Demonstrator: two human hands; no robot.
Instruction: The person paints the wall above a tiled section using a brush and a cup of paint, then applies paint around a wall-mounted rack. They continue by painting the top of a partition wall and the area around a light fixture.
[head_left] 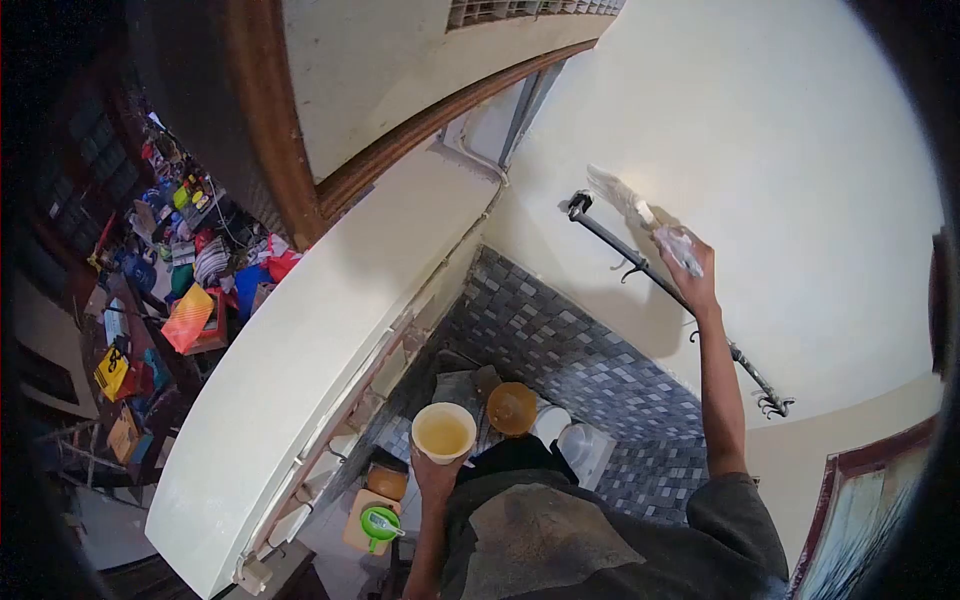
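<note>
My left hand (437,478) is wrapped round a cream-coloured bowl (443,408) in front of my body. Pale yellowish liquid shows inside it. Raised to the white wall, my right hand (688,262) grips a paintbrush (622,196) by its handle. The pale bristles point up and left and overlap the wall (780,180) in this view. Something white covers part of the back of this hand. Just below the brush runs a dark metal rail (640,262) with hooks, fixed along the wall, and my right forearm passes in front of it.
Below are an orange-brown basin (511,409), a clear container (577,445) and a green cup (380,525). Grey mosaic tiles (600,370) line the lower wall. A white half wall (330,330) stands left, with heaped household goods (205,255) beyond. A brown-framed opening (860,500) is at right.
</note>
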